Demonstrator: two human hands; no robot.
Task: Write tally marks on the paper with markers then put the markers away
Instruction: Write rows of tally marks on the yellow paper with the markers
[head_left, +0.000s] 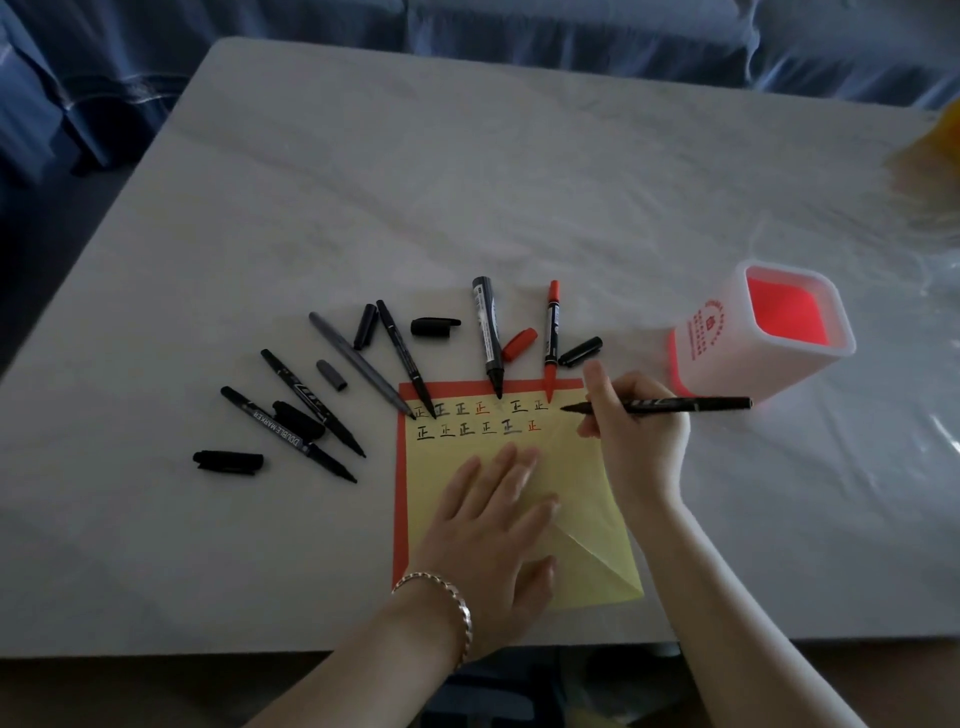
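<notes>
Head view: left of centre on the tabletop, uncapped markers and loose caps are fanned out. At lower centre the paper, bearing two rows of tally marks, is pressed flat by the left hand, grip wide, fingers straight. A black marker is pinched in the grip of the right hand, tip at the top row's right end. A holder is seen at right.

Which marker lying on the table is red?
The red marker, rightmost in the fan, tip on the paper's top edge; the others are black or grey.
</notes>
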